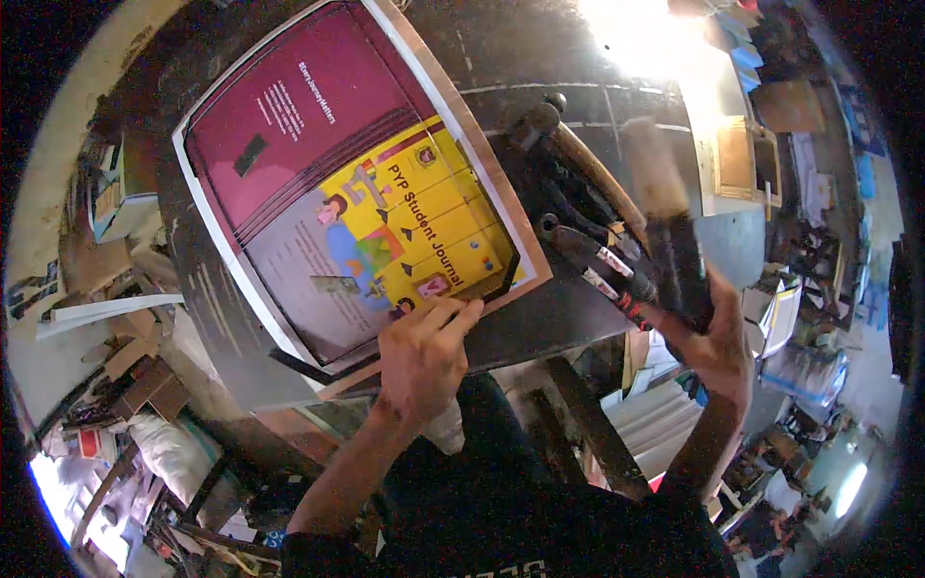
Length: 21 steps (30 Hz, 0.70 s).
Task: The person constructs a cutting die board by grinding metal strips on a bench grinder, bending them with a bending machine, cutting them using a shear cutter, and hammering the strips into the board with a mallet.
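Observation:
A large printed panel in maroon, yellow and grey [289, 164] lies on the dark table, with black strips [511, 275] near its edges. A white border and a brown board [491, 173] show around it. At its near edge, my left hand [424, 352] is closed, fingertips bunched near the rim; what they pinch is hidden. Below that hand a pale pointed thing [446, 431] pokes out. Over at the right, my right hand [713, 337] is wrapped around a dark-handled tool [677, 260] with a pale end, raised and smeared by motion.
A hammer with a wooden handle [597, 173] lies right of the panel. Beside it are pliers with red-marked grips [605, 265], close to my right hand. The dark tabletop [540, 337] ends just before my body. Stacked boards and scraps [145, 376] crowd the left side.

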{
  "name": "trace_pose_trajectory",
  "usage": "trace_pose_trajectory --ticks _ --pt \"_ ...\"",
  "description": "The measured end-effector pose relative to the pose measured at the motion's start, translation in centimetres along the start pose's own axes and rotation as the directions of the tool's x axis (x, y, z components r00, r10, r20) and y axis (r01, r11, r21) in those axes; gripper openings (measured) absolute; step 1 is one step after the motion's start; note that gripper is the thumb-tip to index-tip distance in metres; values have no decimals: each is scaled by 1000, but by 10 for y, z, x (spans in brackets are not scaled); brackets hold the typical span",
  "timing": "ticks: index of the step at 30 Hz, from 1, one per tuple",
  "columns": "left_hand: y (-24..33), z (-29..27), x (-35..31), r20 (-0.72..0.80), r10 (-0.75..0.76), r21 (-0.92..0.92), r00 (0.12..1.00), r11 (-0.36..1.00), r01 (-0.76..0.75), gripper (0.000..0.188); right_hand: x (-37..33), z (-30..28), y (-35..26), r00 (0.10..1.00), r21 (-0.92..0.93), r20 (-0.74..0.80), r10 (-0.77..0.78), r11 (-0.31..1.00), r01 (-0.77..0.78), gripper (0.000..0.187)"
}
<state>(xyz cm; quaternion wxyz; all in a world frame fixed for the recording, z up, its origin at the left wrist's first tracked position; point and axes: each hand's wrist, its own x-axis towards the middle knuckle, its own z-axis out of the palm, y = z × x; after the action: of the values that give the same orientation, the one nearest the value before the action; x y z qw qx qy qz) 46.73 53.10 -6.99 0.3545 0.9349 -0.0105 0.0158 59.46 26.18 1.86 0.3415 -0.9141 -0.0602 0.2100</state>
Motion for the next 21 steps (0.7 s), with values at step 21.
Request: trace_pose_trajectory --ticks 21 --pt "-7 14 -6 6 -86 3 996 996 86 34 58 56 -56 844 606 -417 -337 589 534 42"
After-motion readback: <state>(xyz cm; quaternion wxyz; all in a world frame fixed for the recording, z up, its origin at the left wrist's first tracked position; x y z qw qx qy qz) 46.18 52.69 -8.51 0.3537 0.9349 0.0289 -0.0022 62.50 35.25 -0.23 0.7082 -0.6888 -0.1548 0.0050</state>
